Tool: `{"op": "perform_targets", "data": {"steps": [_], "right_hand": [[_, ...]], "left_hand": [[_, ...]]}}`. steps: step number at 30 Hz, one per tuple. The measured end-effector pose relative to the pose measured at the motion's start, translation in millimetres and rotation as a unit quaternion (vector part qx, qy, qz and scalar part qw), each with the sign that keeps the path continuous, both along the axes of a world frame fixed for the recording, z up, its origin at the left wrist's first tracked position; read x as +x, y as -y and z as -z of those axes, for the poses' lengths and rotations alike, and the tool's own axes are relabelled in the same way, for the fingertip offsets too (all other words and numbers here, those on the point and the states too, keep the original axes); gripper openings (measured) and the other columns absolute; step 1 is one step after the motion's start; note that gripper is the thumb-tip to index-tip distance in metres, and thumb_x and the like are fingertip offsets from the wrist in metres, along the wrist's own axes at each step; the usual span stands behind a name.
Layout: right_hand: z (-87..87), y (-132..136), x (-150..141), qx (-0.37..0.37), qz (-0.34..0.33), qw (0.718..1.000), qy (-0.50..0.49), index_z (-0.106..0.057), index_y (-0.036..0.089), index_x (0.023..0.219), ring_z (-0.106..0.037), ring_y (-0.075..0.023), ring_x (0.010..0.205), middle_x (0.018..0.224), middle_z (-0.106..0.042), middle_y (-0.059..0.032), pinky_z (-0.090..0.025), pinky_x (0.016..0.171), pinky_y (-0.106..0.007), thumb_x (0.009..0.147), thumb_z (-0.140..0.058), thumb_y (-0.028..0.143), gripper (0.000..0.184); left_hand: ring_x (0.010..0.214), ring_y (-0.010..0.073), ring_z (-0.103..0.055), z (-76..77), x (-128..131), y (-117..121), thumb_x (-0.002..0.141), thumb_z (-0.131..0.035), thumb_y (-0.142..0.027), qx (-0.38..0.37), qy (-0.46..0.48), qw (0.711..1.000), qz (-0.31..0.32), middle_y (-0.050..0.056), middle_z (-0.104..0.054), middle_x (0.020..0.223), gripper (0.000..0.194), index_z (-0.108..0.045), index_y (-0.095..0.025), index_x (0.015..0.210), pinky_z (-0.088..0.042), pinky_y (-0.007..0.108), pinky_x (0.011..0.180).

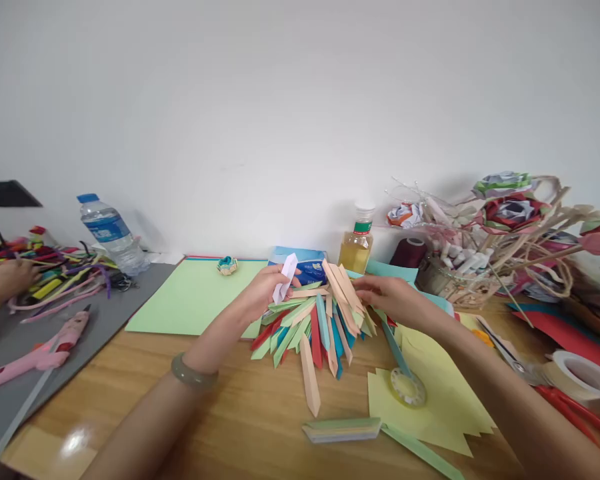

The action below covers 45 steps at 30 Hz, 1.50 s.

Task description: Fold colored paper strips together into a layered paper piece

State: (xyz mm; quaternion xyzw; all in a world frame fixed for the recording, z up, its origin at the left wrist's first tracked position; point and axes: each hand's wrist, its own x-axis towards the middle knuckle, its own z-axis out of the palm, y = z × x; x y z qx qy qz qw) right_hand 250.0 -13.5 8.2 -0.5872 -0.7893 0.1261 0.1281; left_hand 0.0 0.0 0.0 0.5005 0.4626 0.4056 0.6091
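My left hand [260, 297] is closed on a small folded white paper piece [285, 277], held up above a pile of folded pointed paper strips [313, 327] in peach, green, red and blue. My right hand [387, 297] reaches into the right side of that pile, fingers pinched on a bundle of peach strips [343, 290]. A green bangle [193, 375] sits on my left wrist. One peach strip [310, 377] lies apart, nearer to me on the wooden table [240, 420].
Light green sheet [195, 300], yellow paper [440, 393] with a tape roll [407, 388], strip stack [343, 429], oil bottle [356, 245], water bottle [111, 235], pink glue gun [40, 353] on a grey mat, basket of paper roses [480, 267], scissors [560, 393]. Another person's hand [3, 280] at far left.
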Motion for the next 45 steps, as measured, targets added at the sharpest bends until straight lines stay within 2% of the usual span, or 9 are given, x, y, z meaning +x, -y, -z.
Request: {"op": "perform_targets", "data": {"steps": [3, 9, 13, 18, 23, 30, 34, 41, 45], "right_hand": [[-2.6, -3.0, 4.0, 0.020, 0.015, 1.000, -0.011, -0.064, 0.022, 0.099, -0.062, -0.0184, 0.079, 0.091, -0.069, -0.0035, -0.044, 0.062, -0.026, 0.084, -0.037, 0.027, 0.031], [-6.9, 2.5, 13.3, -0.049, 0.002, 0.997, 0.056, -0.065, 0.023, 0.060, -0.058, -0.0147, 0.055, 0.061, -0.066, 0.0000, -0.036, 0.047, -0.023, 0.071, -0.049, 0.021, 0.020], [0.3, 8.0, 6.7, -0.103, -0.009, 0.989, 0.108, -0.060, 0.021, 0.043, -0.053, -0.0130, 0.043, 0.047, -0.060, -0.0006, -0.030, 0.042, -0.023, 0.064, -0.054, 0.018, 0.022], [11.5, 6.8, -2.2, -0.092, 0.019, 0.984, 0.152, -0.059, 0.022, 0.044, -0.057, -0.0167, 0.053, 0.057, -0.064, -0.0028, -0.030, 0.045, -0.024, 0.064, -0.054, 0.017, 0.021], [3.2, 8.3, -3.3, -0.062, 0.068, 0.981, 0.172, -0.061, 0.020, 0.052, -0.059, -0.0205, 0.060, 0.067, -0.066, -0.0070, -0.030, 0.047, -0.026, 0.071, -0.048, 0.020, 0.023], [-18.5, 14.3, -4.3, 0.028, 0.146, 0.976, 0.158, -0.068, 0.025, 0.083, -0.061, -0.0265, 0.073, 0.081, -0.069, -0.0063, -0.029, 0.050, -0.028, 0.080, -0.042, 0.032, 0.027], [-20.0, 16.4, -5.4, 0.101, 0.163, 0.974, 0.118, -0.067, 0.028, 0.090, -0.062, -0.0244, 0.080, 0.096, -0.069, -0.0005, -0.031, 0.052, -0.028, 0.082, -0.043, 0.032, 0.025], [-5.6, 11.9, -2.6, 0.295, 0.089, 0.951, 0.017, -0.064, 0.019, 0.102, -0.064, -0.0205, 0.075, 0.092, -0.069, -0.0039, -0.040, 0.059, -0.028, 0.082, -0.050, 0.023, 0.025], [-7.8, 15.2, -4.0, 0.383, 0.067, 0.921, -0.025, -0.065, 0.018, 0.093, -0.062, -0.0166, 0.068, 0.084, -0.068, -0.0040, -0.042, 0.058, -0.026, 0.084, -0.050, 0.022, 0.019]], "left_hand": [[0.050, 0.0082, -0.047, -0.2, 1.3, 0.1, 0.061, -0.051, -0.014, 0.001, -0.008, 1.000, -0.003, 0.002, -0.056, 0.068, 0.012, -0.058, -0.012, 0.070, -0.035, 0.022, 0.047], [0.050, 0.0079, -0.046, 0.4, 5.2, 0.9, 0.061, -0.052, -0.013, -0.004, -0.009, 1.000, 0.010, 0.000, -0.055, 0.063, 0.012, -0.059, -0.013, 0.070, -0.034, 0.021, 0.047], [0.051, 0.0078, -0.047, 4.1, 5.2, 0.2, 0.061, -0.053, -0.012, -0.001, -0.013, 1.000, 0.017, 0.000, -0.056, 0.065, 0.015, -0.061, -0.013, 0.073, -0.033, 0.020, 0.047], [0.050, 0.0072, -0.044, 6.8, 6.5, 0.5, 0.062, -0.052, -0.011, 0.000, -0.016, 1.000, 0.021, 0.002, -0.058, 0.066, 0.014, -0.061, -0.012, 0.073, -0.032, 0.020, 0.046], [0.053, 0.0084, -0.047, 3.7, 9.6, 4.7, 0.064, -0.052, -0.012, -0.010, -0.004, 0.999, 0.030, 0.002, -0.058, 0.068, 0.012, -0.059, -0.012, 0.074, -0.036, 0.021, 0.051], [0.051, 0.0077, -0.046, 0.3, 15.4, 10.2, 0.064, -0.053, -0.009, -0.028, 0.020, 0.998, 0.054, 0.003, -0.056, 0.066, 0.005, -0.058, -0.011, 0.065, -0.035, 0.021, 0.048], [0.048, 0.0072, -0.046, 1.7, 18.8, 13.0, 0.067, -0.053, -0.011, -0.043, 0.042, 0.996, 0.067, 0.002, -0.056, 0.065, 0.006, -0.059, -0.011, 0.069, -0.035, 0.021, 0.046], [0.045, 0.0071, -0.046, -3.3, 25.4, 20.6, 0.070, -0.058, -0.014, -0.072, 0.065, 0.993, 0.070, 0.001, -0.053, 0.058, 0.006, -0.061, -0.010, 0.067, -0.032, 0.020, 0.041], [0.047, 0.0078, -0.049, -1.5, 27.6, 21.6, 0.071, -0.057, -0.012, -0.086, 0.091, 0.991, 0.049, 0.003, -0.056, 0.062, 0.008, -0.064, -0.009, 0.071, -0.037, 0.020, 0.045]]}}
